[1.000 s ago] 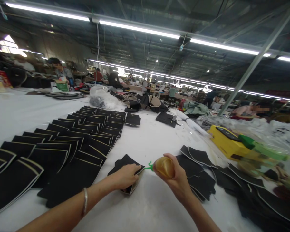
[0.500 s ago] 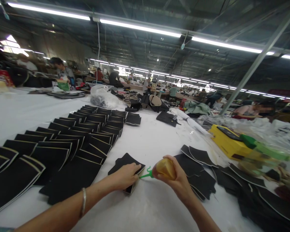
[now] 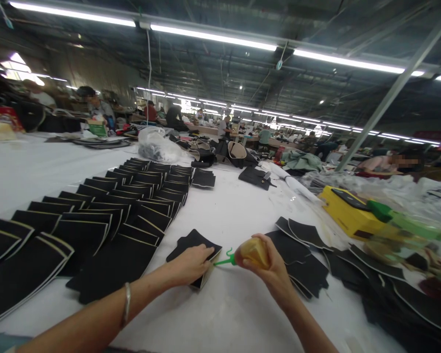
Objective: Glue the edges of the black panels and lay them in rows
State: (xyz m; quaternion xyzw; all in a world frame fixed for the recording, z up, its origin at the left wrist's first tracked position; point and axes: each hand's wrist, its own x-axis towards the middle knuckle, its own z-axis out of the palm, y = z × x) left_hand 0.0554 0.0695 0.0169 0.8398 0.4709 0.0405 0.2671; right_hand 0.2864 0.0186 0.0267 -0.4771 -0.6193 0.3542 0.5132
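My left hand (image 3: 194, 262) lies over a black cut piece (image 3: 186, 242) with a pale edge, fingers bent and holding it against the white table. My right hand (image 3: 274, 264) is wrapped round a squeeze bottle (image 3: 255, 252) of amber liquid, probably glue. The bottle is tipped sideways, and its thin green nozzle (image 3: 226, 260) points left, its tip at the piece's right edge by my left fingertips. Whether the tip touches the edge I cannot tell. Part of the piece is hidden beneath my left hand.
Overlapping rows of black pieces (image 3: 99, 240) cover the table's left side. More loose black pieces (image 3: 297, 260) lie to the right. Beyond them are a yellow box (image 3: 347, 215) and a clear plastic container with a green rim (image 3: 407, 228). A plastic bag (image 3: 159, 147) sits at the back.
The view has shifted slightly. Both hands, the bottle and the black piece keep nearly the same places relative to one another, with the nozzle still at the piece's edge.
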